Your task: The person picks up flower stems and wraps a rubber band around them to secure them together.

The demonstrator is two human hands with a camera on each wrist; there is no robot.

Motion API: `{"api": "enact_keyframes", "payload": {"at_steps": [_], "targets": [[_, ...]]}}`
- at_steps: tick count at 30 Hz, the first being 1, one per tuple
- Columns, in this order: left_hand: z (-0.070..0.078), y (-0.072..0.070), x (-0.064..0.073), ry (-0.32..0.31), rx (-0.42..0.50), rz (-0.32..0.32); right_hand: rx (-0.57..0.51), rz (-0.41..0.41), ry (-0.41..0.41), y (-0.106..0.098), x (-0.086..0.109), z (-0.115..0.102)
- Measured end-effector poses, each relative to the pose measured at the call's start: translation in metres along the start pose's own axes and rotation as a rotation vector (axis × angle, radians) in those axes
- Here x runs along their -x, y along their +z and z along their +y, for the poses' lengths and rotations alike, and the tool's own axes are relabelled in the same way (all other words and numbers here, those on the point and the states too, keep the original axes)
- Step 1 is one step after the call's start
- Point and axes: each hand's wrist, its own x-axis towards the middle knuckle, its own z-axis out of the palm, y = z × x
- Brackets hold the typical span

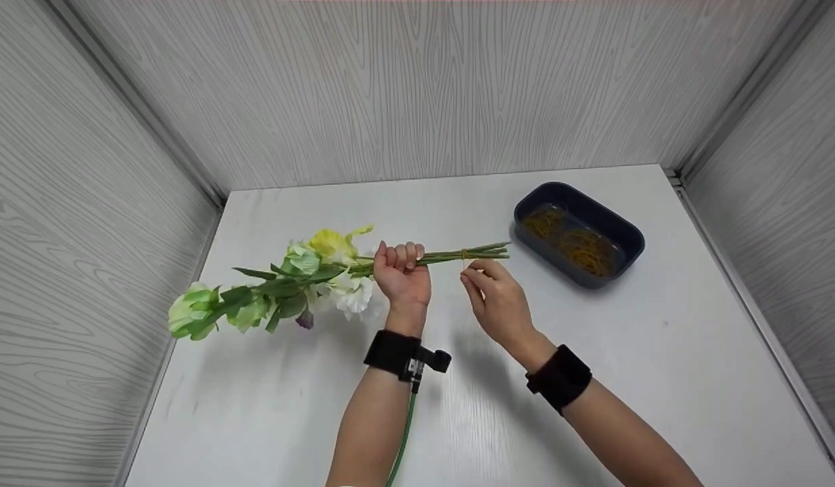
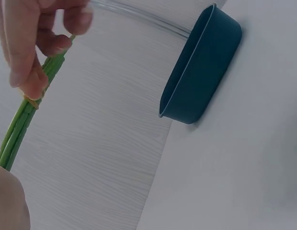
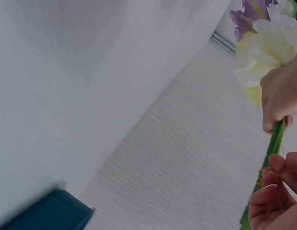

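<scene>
A bunch of artificial flowers [image 1: 302, 274] with white, yellow, pale green and purple blooms lies sideways above the table, its heads to the left. My left hand [image 1: 403, 274] grips the green stems [image 1: 444, 257] just below the blooms. Toward the cut ends, a yellow-orange rubber band [image 1: 465, 255] circles the stems. My right hand [image 1: 502, 297] pinches a stretched loop of that band between thumb and fingers, just below the stems. In the left wrist view, the band [image 2: 31, 101] sits around the stems by the right fingertips.
A dark blue rectangular box [image 1: 579, 233] with several rubber bands [image 1: 589, 251] inside stands at the back right of the white table [image 1: 687, 379]. Grey wood-grain panels [image 1: 424, 88] rise behind and at both sides. A green cable [image 1: 405, 439] runs along the left forearm.
</scene>
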Motion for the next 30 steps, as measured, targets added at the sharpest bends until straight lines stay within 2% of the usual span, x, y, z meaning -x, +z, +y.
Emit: {"api": "enact_keyframes", "payload": {"at_steps": [2,4,8,11,13,15,17,20,27,30], "targets": [[0.001,0.002,-0.001,-0.003,0.025,0.008,-0.168,0.013,0.094,0.003,0.004,0.003],[0.003,0.003,-0.002,-0.002,0.050,0.012,-0.380,-0.003,0.225,0.004,0.006,0.006],[0.005,0.004,-0.002,0.010,0.081,0.027,-0.903,-0.069,0.558,0.001,0.007,0.011],[0.005,0.007,0.000,-0.003,0.101,0.027,-1.301,-0.059,0.775,-0.002,0.007,0.013],[0.005,0.008,0.001,-0.029,0.129,0.020,-1.503,-0.063,0.863,-0.004,0.007,0.016],[0.006,0.009,0.003,-0.062,0.165,0.008,-1.652,-0.099,0.905,-0.008,0.006,0.019],[0.008,0.010,0.004,-0.101,0.201,-0.009,-1.739,-0.155,0.918,-0.012,0.005,0.024],[0.012,0.007,0.006,-0.168,0.206,-0.021,-1.761,-0.207,0.942,-0.020,0.003,0.034],[0.022,-0.001,0.009,-0.360,0.108,-0.015,-1.622,-0.213,1.132,-0.037,-0.005,0.054],[0.024,-0.003,0.008,-0.397,0.060,-0.009,-1.565,-0.228,1.142,-0.042,-0.009,0.057]]}}
